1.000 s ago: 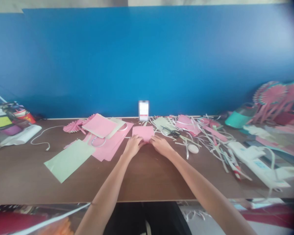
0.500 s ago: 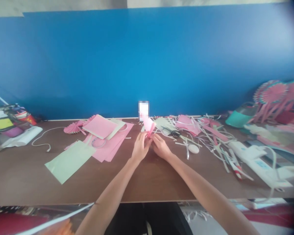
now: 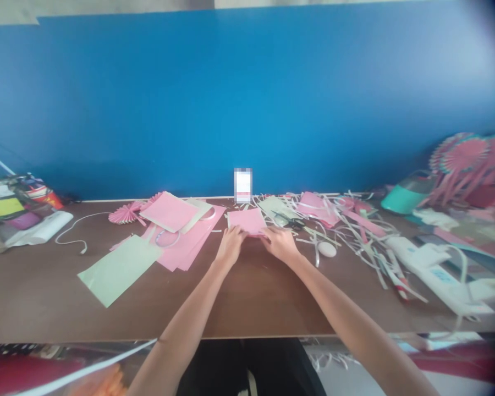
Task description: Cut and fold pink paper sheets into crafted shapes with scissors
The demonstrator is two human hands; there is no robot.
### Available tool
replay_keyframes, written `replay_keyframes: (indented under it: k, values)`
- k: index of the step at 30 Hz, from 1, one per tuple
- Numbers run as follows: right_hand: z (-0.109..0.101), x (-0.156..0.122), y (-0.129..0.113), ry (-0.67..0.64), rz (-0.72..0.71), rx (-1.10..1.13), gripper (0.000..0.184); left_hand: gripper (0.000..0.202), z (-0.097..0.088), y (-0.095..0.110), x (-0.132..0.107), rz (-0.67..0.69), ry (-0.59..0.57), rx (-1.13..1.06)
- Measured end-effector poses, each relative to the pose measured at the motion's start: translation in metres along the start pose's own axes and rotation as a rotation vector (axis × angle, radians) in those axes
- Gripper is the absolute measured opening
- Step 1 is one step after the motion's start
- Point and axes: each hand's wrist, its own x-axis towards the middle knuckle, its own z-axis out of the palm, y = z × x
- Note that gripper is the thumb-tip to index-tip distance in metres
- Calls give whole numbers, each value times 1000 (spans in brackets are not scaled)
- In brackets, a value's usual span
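Note:
A small pink paper sheet (image 3: 247,220) lies flat on the brown table (image 3: 247,297) near the blue wall. My left hand (image 3: 230,245) pinches its near left edge, fingers curled over the paper. My right hand (image 3: 281,242) holds the near right edge the same way, fingers bent and pressed on the sheet. Both forearms reach straight out from the table's front edge.
Left of my hands lie a stack of pink sheets (image 3: 181,231), a pale green sheet (image 3: 117,268) and a folded pink fan (image 3: 126,213). To the right are paper strips (image 3: 355,231), a white oval object (image 3: 326,249), a glue gun (image 3: 429,269) and pink rosettes (image 3: 466,159).
Half a second ago the pink paper was lifted and turned on edge between both hands; now it lies flat again with both hands on its near edge.

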Motion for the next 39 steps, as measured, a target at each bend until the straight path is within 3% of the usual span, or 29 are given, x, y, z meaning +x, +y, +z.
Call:
replay_keyframes:
  k: [4,13,22,31,39]
  values:
    - [-8,5,2,-68,-162,-51,15,31,5,-4,-2,-19,-25,-94]
    - [-1,5,6,-177,-215,-56,18,22,-2,-5,-3,-32,-6,-180]
    - [9,2,8,-145,-54,123,19,26,-2,-10,-2,-28,3,-310]
    - [11,5,14,-96,19,372,14,15,6,-19,1,-108,45,-363]
    - [12,6,15,-78,83,402,12,16,4,-20,0,-102,10,-342]
